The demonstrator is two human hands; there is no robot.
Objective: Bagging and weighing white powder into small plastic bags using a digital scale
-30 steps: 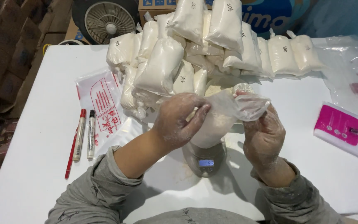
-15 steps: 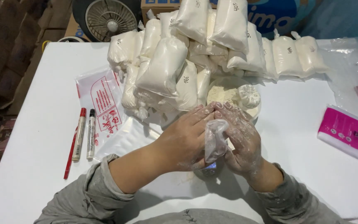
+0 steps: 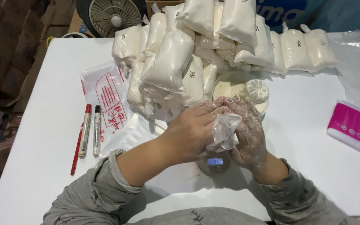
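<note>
a thin clear plastic bag (image 3: 223, 132) is pinched between the left hand (image 3: 192, 131) and the gloved right hand (image 3: 246, 129), just above a small scale (image 3: 215, 163). it is judged light, limp and slippery, best gripped by its gathered film.

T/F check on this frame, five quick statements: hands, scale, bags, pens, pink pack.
1. Both hands, left hand and right hand, grip a clear plastic bag between them. True.
2. The small scale sits at the table's far left edge. False: it sits directly under the hands, near the middle.
3. Filled white powder bags are piled behind the hands. True.
4. The marker pens lie to the right of the hands. False: they lie to the left.
5. The pink pack rests on the pile of bags. False: it lies on the white table, far right.
</note>
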